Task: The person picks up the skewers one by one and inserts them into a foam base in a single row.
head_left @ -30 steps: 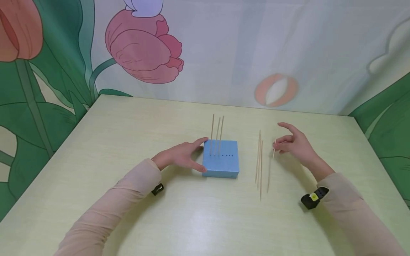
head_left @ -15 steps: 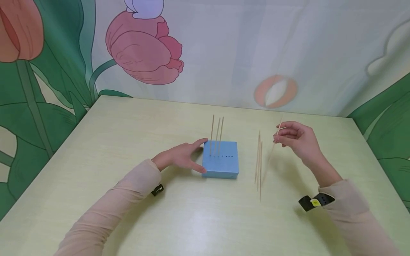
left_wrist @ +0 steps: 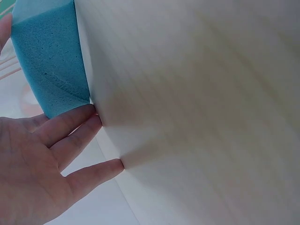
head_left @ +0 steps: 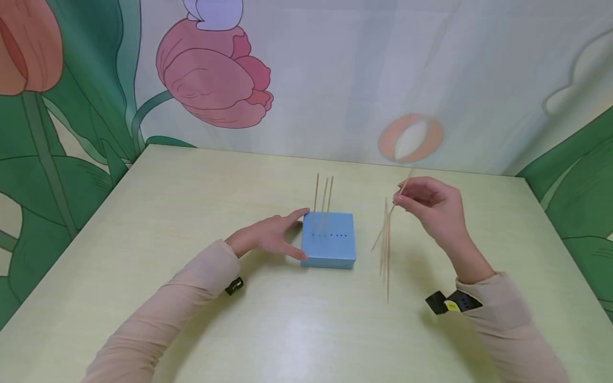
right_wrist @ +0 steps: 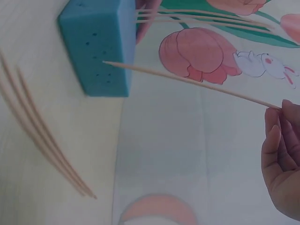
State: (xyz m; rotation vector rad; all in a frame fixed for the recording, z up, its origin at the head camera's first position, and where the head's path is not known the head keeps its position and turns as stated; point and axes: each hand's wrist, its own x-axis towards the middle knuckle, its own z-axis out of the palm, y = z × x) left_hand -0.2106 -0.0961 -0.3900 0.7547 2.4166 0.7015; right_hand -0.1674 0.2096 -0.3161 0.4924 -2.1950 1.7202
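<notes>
A blue foam block (head_left: 330, 249) sits on the table; three thin wooden skewers (head_left: 315, 199) stand upright in its row of holes, with several open holes to their right. My left hand (head_left: 268, 234) spans the block's left side, thumb at the front corner and index finger at the back one. Its other fingers are straight in the left wrist view, tips on the table. My right hand (head_left: 435, 210) pinches another skewer (right_wrist: 187, 80) near its upper end between thumb and fingertips. That skewer slants down to the left, its pointed tip overlapping the block in the right wrist view.
Several loose skewers (head_left: 386, 255) lie in a narrow bunch on the table (head_left: 268, 330), right of the block and below the held skewer. A printed curtain (head_left: 316, 80) with flowers and leaves hangs behind the table's back edge.
My right hand has lifted a skewer off the table from beside the bunch and carried it left, tilting its lower end toward the block. The left hand has stayed at the block.
</notes>
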